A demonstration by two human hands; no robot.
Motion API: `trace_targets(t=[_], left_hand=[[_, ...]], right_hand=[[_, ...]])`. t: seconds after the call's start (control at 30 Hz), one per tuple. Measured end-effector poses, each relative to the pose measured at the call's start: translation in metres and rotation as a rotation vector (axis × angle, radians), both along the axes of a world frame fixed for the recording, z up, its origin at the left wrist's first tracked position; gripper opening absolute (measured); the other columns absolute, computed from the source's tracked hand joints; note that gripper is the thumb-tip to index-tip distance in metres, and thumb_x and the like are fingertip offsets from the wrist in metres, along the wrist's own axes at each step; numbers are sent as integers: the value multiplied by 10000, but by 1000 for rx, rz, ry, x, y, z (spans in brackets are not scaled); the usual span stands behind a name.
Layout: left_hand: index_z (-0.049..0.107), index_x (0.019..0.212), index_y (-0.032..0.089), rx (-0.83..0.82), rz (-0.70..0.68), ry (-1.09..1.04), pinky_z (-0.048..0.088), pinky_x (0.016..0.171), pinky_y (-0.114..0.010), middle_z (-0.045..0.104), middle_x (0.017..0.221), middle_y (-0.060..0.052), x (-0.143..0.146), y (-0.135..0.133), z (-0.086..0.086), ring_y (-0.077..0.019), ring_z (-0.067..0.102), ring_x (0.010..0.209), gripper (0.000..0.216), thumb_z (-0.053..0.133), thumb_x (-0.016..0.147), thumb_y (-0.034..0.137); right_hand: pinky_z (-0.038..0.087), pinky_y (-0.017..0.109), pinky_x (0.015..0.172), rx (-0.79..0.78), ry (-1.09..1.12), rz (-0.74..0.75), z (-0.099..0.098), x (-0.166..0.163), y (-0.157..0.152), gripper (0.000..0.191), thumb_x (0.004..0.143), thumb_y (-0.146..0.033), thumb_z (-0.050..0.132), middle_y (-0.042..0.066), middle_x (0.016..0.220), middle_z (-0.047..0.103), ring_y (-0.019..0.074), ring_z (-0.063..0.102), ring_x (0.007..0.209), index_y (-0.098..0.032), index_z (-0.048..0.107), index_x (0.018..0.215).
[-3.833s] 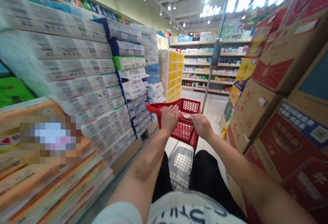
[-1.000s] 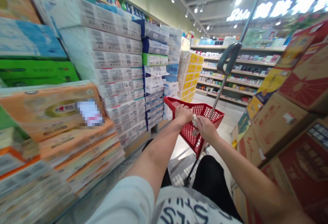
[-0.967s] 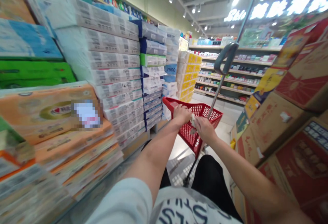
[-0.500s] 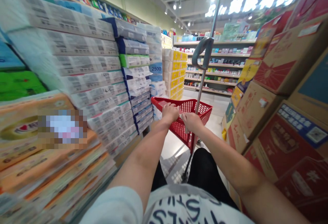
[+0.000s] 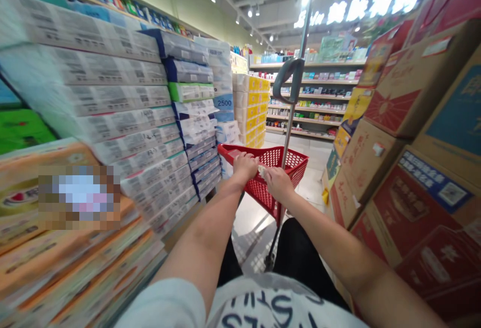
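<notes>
A red plastic shopping cart (image 5: 268, 193) with a perforated basket stands just ahead of my knees. My left hand (image 5: 245, 166) is closed over the cart's near rim, fingers curled round it. Close to its right, my right hand (image 5: 278, 182) is curled at the same edge, and a small pale crumpled thing (image 5: 262, 171) shows between its fingers and my left hand; what it is cannot be made out. A tall metal pole (image 5: 289, 127) with a grey loop handle (image 5: 289, 80) rises from the cart, untouched.
Stacked packs of tissue paper (image 5: 124, 97) line the left side, with orange packs (image 5: 56, 263) nearest me. Cardboard boxes (image 5: 391, 137) pile up on the right. Farther along the aisle stand yellow-and-white packs (image 5: 252, 105) and shelves of small goods (image 5: 308, 96).
The stacks on the left have slid slightly leftward and the boxes look a little nearer. Both hands stay at the cart's rim; more of the pale crumpled thing shows by the right hand.
</notes>
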State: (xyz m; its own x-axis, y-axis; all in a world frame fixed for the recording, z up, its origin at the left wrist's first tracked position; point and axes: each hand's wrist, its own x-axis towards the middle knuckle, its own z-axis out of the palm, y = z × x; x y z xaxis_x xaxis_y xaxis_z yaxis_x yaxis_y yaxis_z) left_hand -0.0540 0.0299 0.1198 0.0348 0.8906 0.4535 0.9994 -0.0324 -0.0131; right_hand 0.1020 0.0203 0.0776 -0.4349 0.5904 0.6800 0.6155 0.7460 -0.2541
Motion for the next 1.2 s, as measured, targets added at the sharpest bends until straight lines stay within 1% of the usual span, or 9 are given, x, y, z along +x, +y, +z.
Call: trace_targets(t=[0.13, 0.2, 0.43, 0.63, 0.7, 0.87, 0.93, 1.1, 1.2], left_hand=[[695, 1026, 240, 9, -11, 2, 346, 975, -416, 627, 1201, -54, 0, -3, 0, -243, 456, 1172, 343, 366, 952, 304], [695, 1026, 245, 13, -21, 13, 352, 963, -423, 632, 1192, -53, 0, -4, 0, -251, 455, 1171, 340, 368, 948, 299], [702, 1030, 246, 25, -6, -44, 332, 984, -435, 633, 1196, -48, 0, -3, -1, -256, 441, 1177, 383, 331, 956, 309], [700, 1019, 237, 26, -21, -14, 350, 953, -436, 639, 1187, -53, 2, -10, 0, -261, 448, 1162, 372, 339, 949, 296], [699, 1020, 236, 24, -26, -13, 344, 963, -437, 640, 1186, -53, 2, -11, 0, -256, 453, 1156, 368, 343, 948, 297], [698, 1038, 250, 21, 2, -34, 347, 971, -428, 642, 1185, -42, 4, -10, 1, -247, 446, 1170, 378, 334, 947, 297], [701, 1034, 251, 29, 2, -44, 346, 974, -431, 646, 1178, -44, 5, -10, 1, -251, 446, 1171, 377, 339, 944, 300], [699, 1016, 244, 39, -24, -55, 343, 965, -435, 646, 1173, -54, 6, -14, 1, -260, 456, 1162, 348, 362, 944, 291], [699, 1009, 236, 32, -6, -50, 347, 958, -432, 642, 1182, -53, 6, -15, 2, -262, 451, 1169, 368, 341, 957, 298]], right_hand=[[391, 460, 978, 195, 261, 38, -34, 2, -8, 320, 961, -287, 329, 150, 1198, 557, 257, 447, 1192, -164, 550, 1157], [377, 467, 1002, 228, 302, 66, -41, 4, -7, 330, 955, -282, 344, 152, 1245, 529, 255, 411, 1238, -163, 524, 1204], [443, 350, 764, -104, 33, -22, 2, 1, 7, 432, 977, -346, 276, 75, 749, 631, 205, 562, 765, -201, 608, 741], [380, 425, 966, 198, 290, 0, -34, 4, -9, 324, 959, -309, 322, 140, 1178, 570, 248, 465, 1152, -159, 561, 1117], [385, 421, 956, 208, 248, 32, -33, 7, -8, 302, 953, -296, 338, 133, 1148, 580, 246, 476, 1126, -166, 565, 1103], [434, 361, 777, 17, 79, -24, -5, 4, 2, 350, 955, -285, 320, 61, 736, 597, 206, 531, 765, -206, 585, 740], [439, 368, 793, 41, 135, -35, -8, 2, 0, 339, 957, -283, 317, 65, 771, 604, 207, 536, 791, -204, 596, 780], [381, 458, 981, 264, 310, 13, -41, 5, -10, 297, 941, -289, 383, 144, 1222, 530, 258, 432, 1195, -173, 522, 1176], [412, 419, 930, 206, 214, 12, -32, 9, -6, 275, 952, -294, 351, 127, 1087, 584, 244, 494, 1084, -175, 568, 1072]])
